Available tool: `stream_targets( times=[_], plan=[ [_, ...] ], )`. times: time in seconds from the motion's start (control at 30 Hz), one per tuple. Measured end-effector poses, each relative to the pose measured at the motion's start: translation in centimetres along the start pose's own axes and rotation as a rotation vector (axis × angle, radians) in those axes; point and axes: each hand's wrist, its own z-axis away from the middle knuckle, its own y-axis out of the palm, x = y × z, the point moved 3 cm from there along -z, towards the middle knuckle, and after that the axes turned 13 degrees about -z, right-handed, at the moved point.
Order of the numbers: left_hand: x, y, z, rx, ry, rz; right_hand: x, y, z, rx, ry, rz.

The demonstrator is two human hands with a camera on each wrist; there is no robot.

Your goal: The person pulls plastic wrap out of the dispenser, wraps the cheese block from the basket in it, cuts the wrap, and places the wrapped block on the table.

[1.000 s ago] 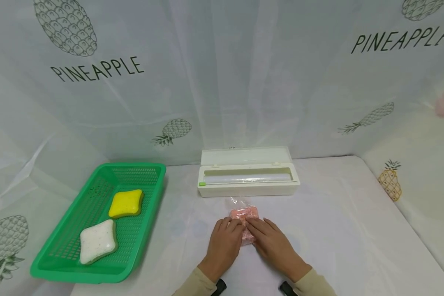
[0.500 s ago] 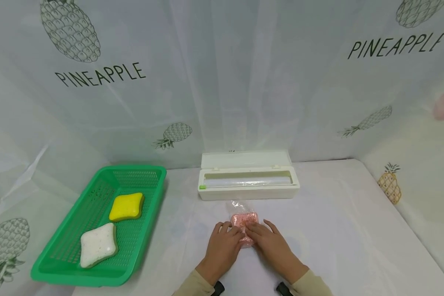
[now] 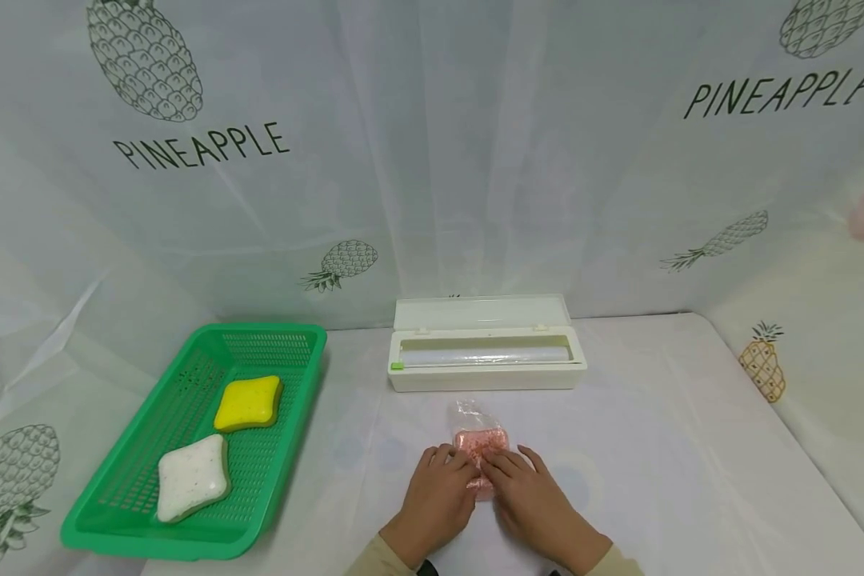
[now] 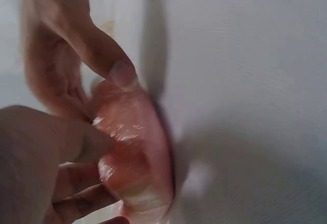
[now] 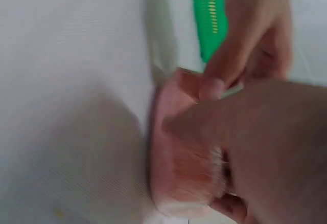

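Left hand (image 3: 435, 498): clamped on the pink block (image 3: 482, 439), left side!
Right hand (image 3: 542, 506): clamped on its right!
Pink block: wrapped in clear film (image 3: 466, 411), on the desk (image 3: 662, 416), near the open white box (image 3: 486, 380).

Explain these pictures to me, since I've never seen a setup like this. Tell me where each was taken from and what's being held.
There is no machine here: a person's bare left hand and right hand do the work. The wide picture comes from a camera worn on the head, looking forward and down. The two blurry close-ups come from cameras worn on the left and right wrists. Both hands hold a pink block in clear wrap. Beyond it on the white table stands an open box with a roll inside. On the person's left, a green basket holds a yellow block and a white block.
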Motion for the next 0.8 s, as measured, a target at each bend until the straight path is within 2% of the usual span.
stream_targets(
  times=[0.13, 0.2, 0.33, 0.43, 0.57, 0.67, 0.8],
  plan=[
    [0.9, -0.3, -0.1, -0.056, -0.091, 0.188, -0.6, -1.1, -0.3, -0.083, 0.001, -0.198],
    [1.5, -0.4, -0.3, -0.086, -0.157, 0.254, -1.3, -1.6, -0.8, -0.144, 0.026, -0.242],
    [2.4, -0.2, -1.2, -0.116, -0.297, 0.295, -3.1, -1.8, -2.1, -0.216, 0.153, -0.235],
    [3.0, 0.3, -1.9, -0.119, -0.378, 0.306, -4.6, -1.3, -3.0, -0.216, 0.26, -0.268],
    [3.7, 1.1, -2.8, -0.094, -0.479, 0.307, -6.0, -0.3, -4.2, -0.182, 0.387, -0.385],
    [4.1, 1.6, -3.2, -0.047, -0.541, 0.306, -6.7, 0.4, -5.0, -0.155, 0.47, -0.476],
    [4.4, 2.0, -3.7, 0.017, -0.57, 0.336, -7.1, 0.8, -5.7, -0.143, 0.527, -0.534]
  ],
)
